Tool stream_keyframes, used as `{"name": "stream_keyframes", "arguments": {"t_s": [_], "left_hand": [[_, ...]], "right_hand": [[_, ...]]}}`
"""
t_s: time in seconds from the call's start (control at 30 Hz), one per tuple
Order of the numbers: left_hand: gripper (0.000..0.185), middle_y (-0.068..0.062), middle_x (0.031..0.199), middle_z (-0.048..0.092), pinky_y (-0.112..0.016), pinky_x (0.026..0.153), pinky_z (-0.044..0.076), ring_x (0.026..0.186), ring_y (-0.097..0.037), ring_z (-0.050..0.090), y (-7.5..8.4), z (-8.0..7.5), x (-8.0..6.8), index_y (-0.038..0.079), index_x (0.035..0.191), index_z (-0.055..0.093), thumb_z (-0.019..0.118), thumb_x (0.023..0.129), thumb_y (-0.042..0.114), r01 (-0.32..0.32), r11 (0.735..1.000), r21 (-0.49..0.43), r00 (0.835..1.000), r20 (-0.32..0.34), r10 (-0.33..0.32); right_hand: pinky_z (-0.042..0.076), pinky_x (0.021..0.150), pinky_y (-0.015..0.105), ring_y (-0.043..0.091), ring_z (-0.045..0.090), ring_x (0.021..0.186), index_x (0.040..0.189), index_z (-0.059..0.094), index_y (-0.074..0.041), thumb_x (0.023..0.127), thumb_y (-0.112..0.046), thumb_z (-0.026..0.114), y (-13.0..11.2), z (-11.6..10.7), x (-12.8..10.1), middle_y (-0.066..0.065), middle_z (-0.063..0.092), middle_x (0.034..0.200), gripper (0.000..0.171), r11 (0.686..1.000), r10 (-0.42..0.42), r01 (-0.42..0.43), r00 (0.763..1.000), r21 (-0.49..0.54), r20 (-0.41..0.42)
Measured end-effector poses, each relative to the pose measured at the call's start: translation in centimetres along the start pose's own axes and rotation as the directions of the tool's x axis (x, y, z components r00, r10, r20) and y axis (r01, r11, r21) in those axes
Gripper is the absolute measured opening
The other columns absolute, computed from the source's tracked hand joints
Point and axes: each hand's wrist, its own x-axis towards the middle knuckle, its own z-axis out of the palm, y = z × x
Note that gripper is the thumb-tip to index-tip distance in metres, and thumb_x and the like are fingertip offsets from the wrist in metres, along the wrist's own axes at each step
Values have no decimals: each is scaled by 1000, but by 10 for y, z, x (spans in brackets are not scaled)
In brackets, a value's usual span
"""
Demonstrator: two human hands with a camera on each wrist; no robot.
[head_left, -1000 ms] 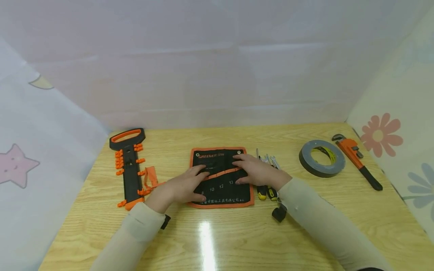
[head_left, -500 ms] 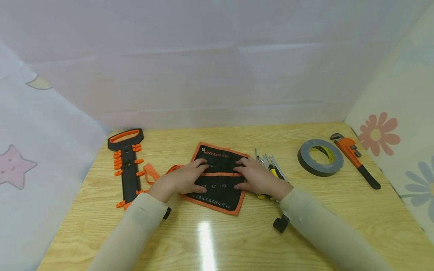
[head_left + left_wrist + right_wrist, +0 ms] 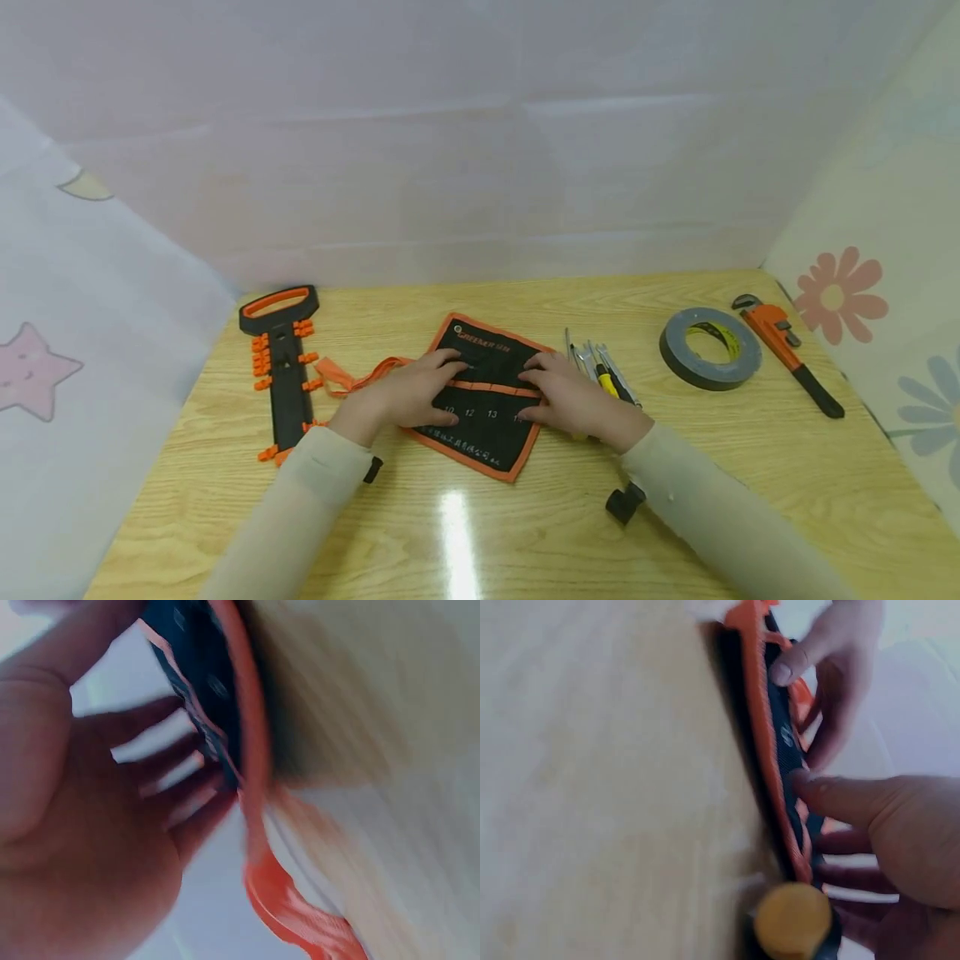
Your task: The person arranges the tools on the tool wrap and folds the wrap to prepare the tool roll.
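Pouch [image 3: 486, 396] — black with orange trim — lies skewed on the table [image 3: 525, 517] under both your palms. Your left hand [image 3: 408, 392] and right hand [image 3: 566, 396] press it flat, fingers spread and straight. Its orange strap [image 3: 352, 377] trails left toward the black-and-orange rack [image 3: 281, 367]; screwdrivers [image 3: 603, 375] sit just beside your right hand.

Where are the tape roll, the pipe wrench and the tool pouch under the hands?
tape roll [image 3: 709, 371], head view, on its grey front outer wall.
pipe wrench [image 3: 772, 332], head view, on the orange shaft below the jaw.
tool pouch [image 3: 491, 414], head view, on the black pocket panel by the printed numbers.
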Motion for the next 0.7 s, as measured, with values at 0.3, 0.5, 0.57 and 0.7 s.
{"name": "stream_keyframes", "arguments": {"t_s": [0.3,0.5,0.57,0.7], "left_hand": [[79,-27,167,35,-63,123,40,152,-51,37,33,16,-30,-4,160,43,74,103,43,70,997,-22,987,-142,-73],[77,-24,168,35,-59,122,42,153,-49,35,35,29,-37,0,159,48,76,102,44,89,995,-35,988,-126,-93],[75,-24,168,36,-58,122,41,153,-48,35,34,29,-37,2,157,51,77,101,44,93,996,-13,988,-124,-94],[74,-23,168,37,-57,123,41,153,-47,35,34,30,-38,4,156,54,78,100,46,105,994,19,987,-124,-102]], "right_hand": [[45,120,59,39,51,149,154,58,-3,106,-25,73,16,-19,21,16,51,162,55,997,-50,49,998,52,34],[42,124,57,40,46,154,155,57,-2,107,-21,71,27,-15,34,17,48,165,54,997,-74,73,991,13,115],[41,125,58,40,44,154,154,57,-2,107,-20,71,27,-14,36,17,48,165,53,997,-81,81,989,3,124],[41,124,58,41,45,153,152,59,-1,107,-19,71,26,-12,38,18,48,165,50,995,-99,102,987,-16,125]]}}
